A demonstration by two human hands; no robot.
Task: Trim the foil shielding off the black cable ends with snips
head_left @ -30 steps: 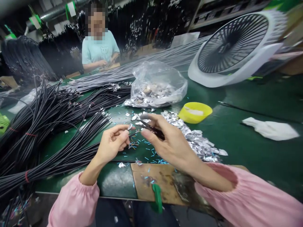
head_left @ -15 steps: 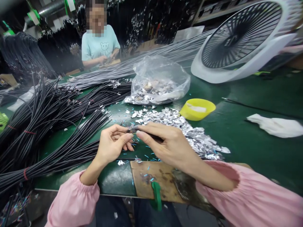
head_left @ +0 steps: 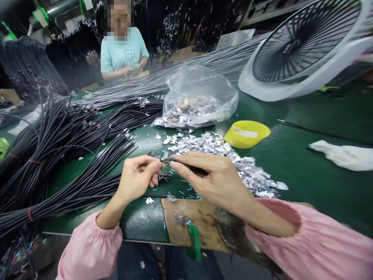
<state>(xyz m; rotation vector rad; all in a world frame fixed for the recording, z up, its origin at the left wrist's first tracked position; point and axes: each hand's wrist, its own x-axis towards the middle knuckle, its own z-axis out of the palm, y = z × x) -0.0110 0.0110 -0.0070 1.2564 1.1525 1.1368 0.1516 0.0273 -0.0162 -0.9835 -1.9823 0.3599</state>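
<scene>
My left hand (head_left: 136, 177) is closed in a pinch on the stripped end of a black cable (head_left: 162, 160), its thin wires mostly hidden by the fingers. Meeting it from the right, my right hand (head_left: 211, 179) is also closed, thumb and forefinger at the cable end. A dark grey tip shows at that forefinger, and something dark lies under the palm; its kind is hidden. Snipped blue wire bits and a heap of silver foil scraps (head_left: 204, 144) lie just beyond and beside the hands.
Bundles of black cables (head_left: 96, 175) cover the left side. Behind the foil stand a clear plastic bag (head_left: 201, 91) of scraps, a yellow cup (head_left: 247, 134) and a white fan (head_left: 274, 93). A stained board (head_left: 186, 217) with a green clamp (head_left: 194, 239) sits at the near edge. A co-worker (head_left: 125, 54) sits opposite.
The view has shifted slightly. The left fingers have closed in more tightly at the cable end; both hands stay together at nearly the same place.
</scene>
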